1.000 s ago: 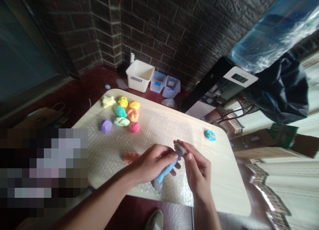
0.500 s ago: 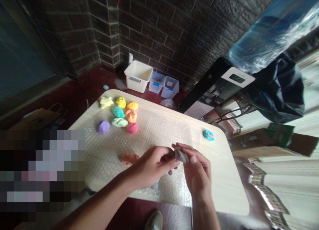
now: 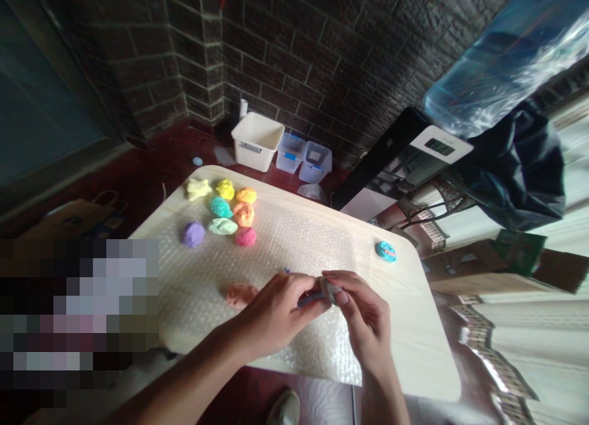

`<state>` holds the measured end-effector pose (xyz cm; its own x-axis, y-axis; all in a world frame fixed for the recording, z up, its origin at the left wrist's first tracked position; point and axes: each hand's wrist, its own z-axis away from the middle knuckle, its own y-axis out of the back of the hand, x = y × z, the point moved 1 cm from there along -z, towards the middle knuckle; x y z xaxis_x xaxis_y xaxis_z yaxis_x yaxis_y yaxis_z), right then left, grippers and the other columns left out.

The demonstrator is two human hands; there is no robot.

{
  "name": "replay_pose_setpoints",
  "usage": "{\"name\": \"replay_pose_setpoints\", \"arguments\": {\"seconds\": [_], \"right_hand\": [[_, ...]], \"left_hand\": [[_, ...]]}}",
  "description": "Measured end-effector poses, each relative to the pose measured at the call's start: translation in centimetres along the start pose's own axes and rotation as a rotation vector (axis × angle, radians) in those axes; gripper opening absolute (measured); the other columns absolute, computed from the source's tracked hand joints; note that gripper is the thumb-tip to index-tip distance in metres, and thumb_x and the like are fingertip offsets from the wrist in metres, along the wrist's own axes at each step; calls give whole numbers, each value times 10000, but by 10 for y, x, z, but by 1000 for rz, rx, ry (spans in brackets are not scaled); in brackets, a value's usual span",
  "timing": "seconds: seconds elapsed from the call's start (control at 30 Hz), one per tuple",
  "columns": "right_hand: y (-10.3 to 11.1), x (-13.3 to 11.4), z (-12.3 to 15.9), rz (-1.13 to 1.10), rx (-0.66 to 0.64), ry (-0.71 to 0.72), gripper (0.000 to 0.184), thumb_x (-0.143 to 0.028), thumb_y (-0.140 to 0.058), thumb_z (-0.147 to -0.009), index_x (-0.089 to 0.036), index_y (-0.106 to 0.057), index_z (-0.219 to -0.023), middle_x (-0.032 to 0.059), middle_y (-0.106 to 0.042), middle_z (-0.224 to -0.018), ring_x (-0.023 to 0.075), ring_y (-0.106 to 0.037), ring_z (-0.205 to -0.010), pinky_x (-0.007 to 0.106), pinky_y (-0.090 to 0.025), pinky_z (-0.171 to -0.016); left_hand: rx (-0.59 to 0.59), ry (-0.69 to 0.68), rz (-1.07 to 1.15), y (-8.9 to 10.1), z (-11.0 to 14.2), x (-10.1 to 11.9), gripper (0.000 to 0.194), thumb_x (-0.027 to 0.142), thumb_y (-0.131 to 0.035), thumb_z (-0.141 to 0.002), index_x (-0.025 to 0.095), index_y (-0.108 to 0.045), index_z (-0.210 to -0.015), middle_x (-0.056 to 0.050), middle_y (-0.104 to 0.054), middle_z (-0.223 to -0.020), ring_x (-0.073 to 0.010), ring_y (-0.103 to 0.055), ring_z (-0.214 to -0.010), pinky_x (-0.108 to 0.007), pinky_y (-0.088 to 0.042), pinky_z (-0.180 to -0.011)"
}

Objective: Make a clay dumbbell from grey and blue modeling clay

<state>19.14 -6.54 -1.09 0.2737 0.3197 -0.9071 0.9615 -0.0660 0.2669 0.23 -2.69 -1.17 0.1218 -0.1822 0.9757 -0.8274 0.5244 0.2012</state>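
Observation:
Both of my hands meet above the near middle of a light wooden table [image 3: 427, 327] covered by a sheet of bubble wrap [image 3: 294, 241]. My left hand [image 3: 276, 314] is closed round a piece of blue modelling clay [image 3: 309, 298], mostly hidden by the fingers. My right hand [image 3: 363, 314] pinches a grey lump of clay [image 3: 327, 286] at the end of that piece. An orange-pink lump [image 3: 239, 295] lies just left of my left hand.
Several coloured clay lumps [image 3: 223, 210] sit at the table's far left, a purple one [image 3: 194, 233] among them. A blue clay disc [image 3: 386, 251] lies at the right. On the floor behind stand a white bin [image 3: 257, 140] and clear boxes [image 3: 304, 158]. A shoe [image 3: 285, 408] shows below.
The long blue clay roll hanging from my left hand a second ago is now gathered into the fingers. Both hands have drawn closer together and rolled inward.

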Motion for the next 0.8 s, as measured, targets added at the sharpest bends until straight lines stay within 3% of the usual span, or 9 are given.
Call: {"name": "replay_pose_setpoints", "arguments": {"seconds": [0.23,0.5,0.8], "right_hand": [[4,6,6,-8,25,19,298,-301,-628,-1069,-355,-787,-1314,87,-727,-1401,315,-631,-1359,501,-520,-1117],[0,13,7,-35,72,4,284,-314,-664,-1049,-340,-798,-1298,95,-740,-1380,326,-639,-1347,503,-551,-1079],[0,-2,0,67,-42,0,272,-270,-688,-1033,-330,-820,-1264,90,-795,-1265,289,-713,-1218,442,-605,-1017]], "left_hand": [[38,-25,-30,-1,-2,0,228,316,-634,-1042,180,-682,-865,-6,-706,-826,-165,-630,-775,-285,-385,-696],[89,-29,-58,2,-2,1,213,306,-647,-1026,188,-691,-853,-21,-719,-818,-186,-651,-778,-294,-391,-690],[40,-28,-86,2,0,-1,278,343,-637,-1042,174,-683,-826,-7,-683,-786,-162,-620,-740,-294,-358,-686]]}}
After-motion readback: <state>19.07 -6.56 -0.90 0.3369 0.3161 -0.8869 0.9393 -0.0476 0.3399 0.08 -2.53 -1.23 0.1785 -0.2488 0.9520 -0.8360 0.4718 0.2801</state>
